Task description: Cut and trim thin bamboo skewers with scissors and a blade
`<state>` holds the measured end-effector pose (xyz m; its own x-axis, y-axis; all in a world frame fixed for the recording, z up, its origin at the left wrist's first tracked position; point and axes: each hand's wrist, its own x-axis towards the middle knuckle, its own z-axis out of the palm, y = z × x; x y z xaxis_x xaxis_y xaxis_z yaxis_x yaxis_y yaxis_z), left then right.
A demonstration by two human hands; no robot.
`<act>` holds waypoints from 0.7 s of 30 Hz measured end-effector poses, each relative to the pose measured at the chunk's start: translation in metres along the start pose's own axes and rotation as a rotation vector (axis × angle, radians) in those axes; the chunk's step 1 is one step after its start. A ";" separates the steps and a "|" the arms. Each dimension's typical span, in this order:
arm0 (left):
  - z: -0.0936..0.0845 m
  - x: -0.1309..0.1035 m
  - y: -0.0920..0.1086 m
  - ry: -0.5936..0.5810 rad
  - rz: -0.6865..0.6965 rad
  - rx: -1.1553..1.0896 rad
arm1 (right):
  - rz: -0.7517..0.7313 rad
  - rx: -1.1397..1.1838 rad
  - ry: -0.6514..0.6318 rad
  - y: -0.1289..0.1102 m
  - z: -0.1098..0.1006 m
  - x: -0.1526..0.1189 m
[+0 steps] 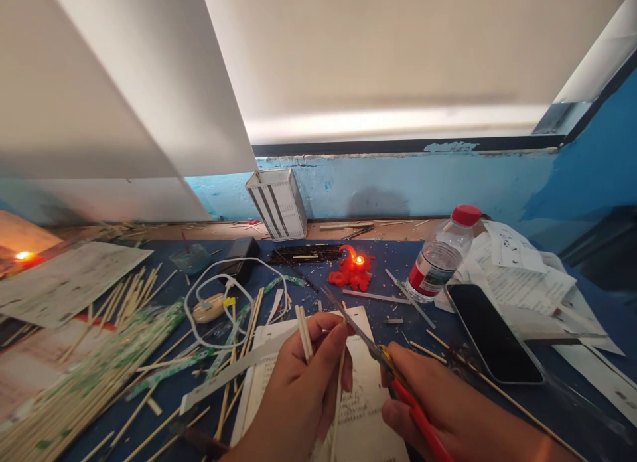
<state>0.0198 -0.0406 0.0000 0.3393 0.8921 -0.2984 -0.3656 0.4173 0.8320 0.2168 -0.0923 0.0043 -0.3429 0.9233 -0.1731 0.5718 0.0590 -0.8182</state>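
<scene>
Pinching thin pale sticks [302, 329], the left hand [308, 376] sits over printed paper [365, 385] in the head view; the right hand [423, 376] curls around scissors [380, 357] (blades parted, near the sticks), with a lit candle [354, 273] beyond.

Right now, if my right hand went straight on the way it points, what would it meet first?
Leading with the scissors, your right hand would probably meet the thin stick pinched in your left hand first, though depth is unclear.
</scene>
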 end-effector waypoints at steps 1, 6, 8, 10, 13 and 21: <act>0.001 0.000 0.000 -0.001 0.000 -0.001 | -0.005 -0.005 0.003 0.001 0.001 0.001; 0.004 0.000 0.002 0.018 0.010 -0.037 | -0.036 -0.012 0.005 0.008 0.005 0.003; 0.003 0.000 0.001 0.021 0.013 -0.028 | -0.047 0.002 0.008 0.008 0.005 0.003; 0.001 0.000 0.000 0.005 -0.011 0.005 | -0.055 0.011 -0.002 0.006 0.004 0.003; -0.003 0.001 -0.002 -0.024 -0.027 0.037 | -0.029 0.002 -0.011 0.000 0.001 0.001; -0.004 0.000 -0.004 -0.017 0.003 0.021 | 0.005 -0.008 -0.039 -0.002 0.002 -0.001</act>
<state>0.0176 -0.0416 -0.0057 0.3529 0.8902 -0.2880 -0.3486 0.4107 0.8425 0.2145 -0.0943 0.0050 -0.3688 0.9080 -0.1987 0.5795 0.0575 -0.8129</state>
